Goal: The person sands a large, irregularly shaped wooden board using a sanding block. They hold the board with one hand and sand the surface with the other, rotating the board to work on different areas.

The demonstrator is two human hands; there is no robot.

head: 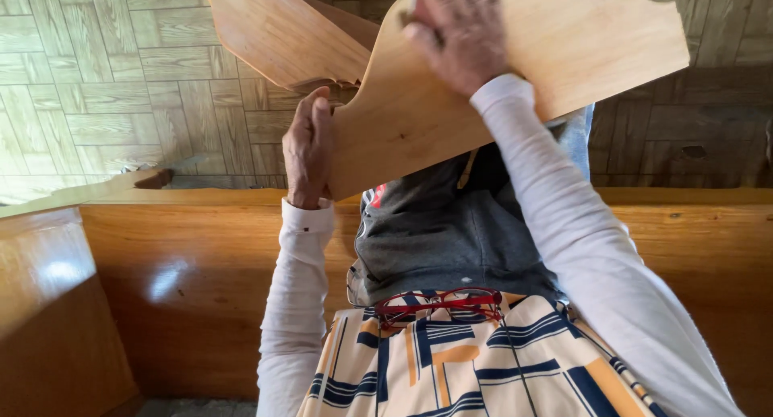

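I hold a shaped wooden board (564,47) with a scalloped edge, tilted up in front of me. My left hand (308,147) grips its lower left edge with fingers curled around it. My right hand (459,30) presses on the board's upper face, holding it near the top. A second wooden panel (274,30) of the same light colour sits behind the board at the upper left, touching it. Both my arms wear white long sleeves.
A glossy wooden bench or bed frame (185,264) runs across in front of me. Red-framed glasses (439,303) hang at my chest over a patterned garment. A grey cloth (451,232) lies over my front. Wood-pattern floor (80,87) lies beyond.
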